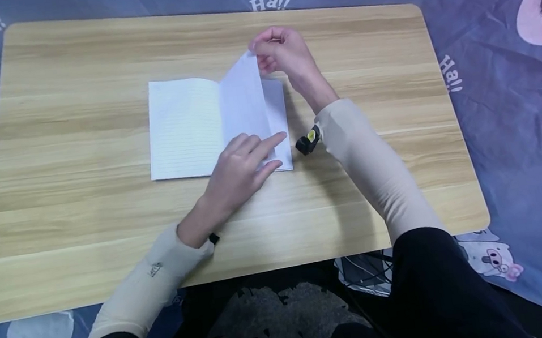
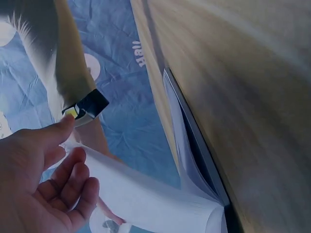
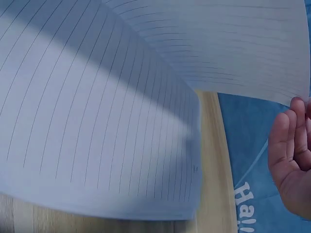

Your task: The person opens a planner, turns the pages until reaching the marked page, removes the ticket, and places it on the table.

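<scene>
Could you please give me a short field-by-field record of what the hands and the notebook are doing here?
Surface: wooden table on a blue printed cloth
Item: open lined notebook, lying flat
Right hand: pinches the top corner of a lifted page
Left hand: rests on the notebook's lower edge, fingers straight
Page state: raised, standing above the spread

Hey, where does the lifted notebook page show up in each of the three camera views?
Head: lifted page stands at the notebook's middle, right hand pinching its top corner.
Left wrist: it runs across the lower frame, beside the left hand.
Right wrist: it fills the top, fingers at its right edge.
Shared landmark: the wooden table.
</scene>
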